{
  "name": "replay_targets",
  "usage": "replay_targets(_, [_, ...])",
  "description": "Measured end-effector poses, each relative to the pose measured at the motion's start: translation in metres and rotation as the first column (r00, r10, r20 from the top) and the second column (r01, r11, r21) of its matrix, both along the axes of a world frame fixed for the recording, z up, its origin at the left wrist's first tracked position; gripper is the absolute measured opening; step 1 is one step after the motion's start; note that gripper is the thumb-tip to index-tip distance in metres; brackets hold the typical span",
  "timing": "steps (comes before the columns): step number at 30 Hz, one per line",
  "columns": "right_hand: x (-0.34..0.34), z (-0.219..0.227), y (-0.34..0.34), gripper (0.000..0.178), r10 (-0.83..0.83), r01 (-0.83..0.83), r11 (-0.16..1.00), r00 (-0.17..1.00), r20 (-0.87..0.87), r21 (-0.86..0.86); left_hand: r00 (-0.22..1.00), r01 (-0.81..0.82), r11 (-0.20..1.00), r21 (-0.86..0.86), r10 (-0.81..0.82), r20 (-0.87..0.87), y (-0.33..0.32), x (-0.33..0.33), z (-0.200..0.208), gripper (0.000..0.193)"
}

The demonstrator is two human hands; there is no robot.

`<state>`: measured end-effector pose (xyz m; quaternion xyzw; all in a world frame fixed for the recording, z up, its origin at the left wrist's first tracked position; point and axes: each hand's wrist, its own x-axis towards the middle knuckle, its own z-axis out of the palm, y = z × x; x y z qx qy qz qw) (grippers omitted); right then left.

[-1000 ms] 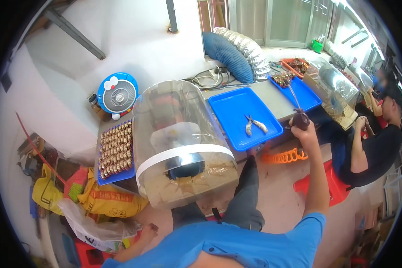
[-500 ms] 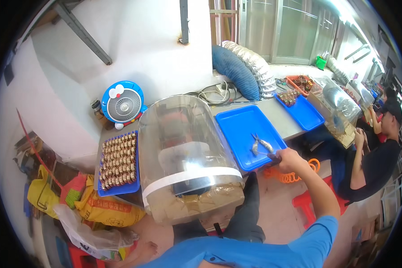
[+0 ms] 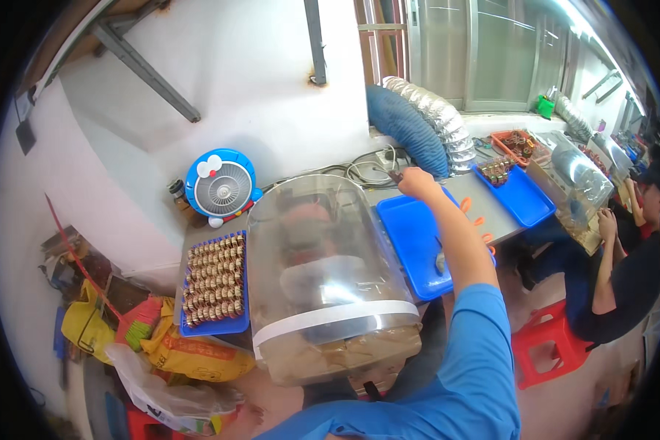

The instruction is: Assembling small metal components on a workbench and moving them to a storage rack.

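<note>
Left hand [image 3: 252, 414] hanging low, too blurred for me to tell its grip | clear hood [image 3: 330, 279] standing between hands | judging: steady wrist, not snagging cables [image 3: 359, 167] with dark tool [image 3: 394, 176] | that tool sitting in right hand [image 3: 420, 183], fingers curling round it, poking leftward, well apart from left hand | blue tray [image 3: 422, 275] lying below right forearm [image 3: 458, 231]

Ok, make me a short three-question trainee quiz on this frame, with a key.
1. True or false: the fan stands left of the clear hood.
2. In view, the right hand, gripping a dark tool, is closest to: A) the red stool; B) the blue duct; C) the fan.
3. Fill in: small parts stand in rows on the leftmost tray, coloured ____.

Key: 1. True. 2. B. 3. Blue.
</note>
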<state>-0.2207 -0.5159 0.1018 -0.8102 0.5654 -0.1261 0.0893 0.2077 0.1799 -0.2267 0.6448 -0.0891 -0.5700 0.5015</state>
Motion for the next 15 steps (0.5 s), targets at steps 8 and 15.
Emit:
replay_targets(8, [0.014, 0.042, 0.011, 0.031, 0.113, -0.215, 0.944, 0.924, 0.366, 0.250, 0.978, 0.097, 0.992, 0.079, -0.080, -0.193, 0.021, 0.019, -0.014, 0.019])
replay_targets(15, [0.068, 0.110, 0.078, 0.029, 0.230, -0.306, 0.907, 0.935, 0.269, 0.289, 0.639, 0.302, 0.822, 0.483, -0.551, 0.537, -0.012, -0.018, 0.034, 0.024])
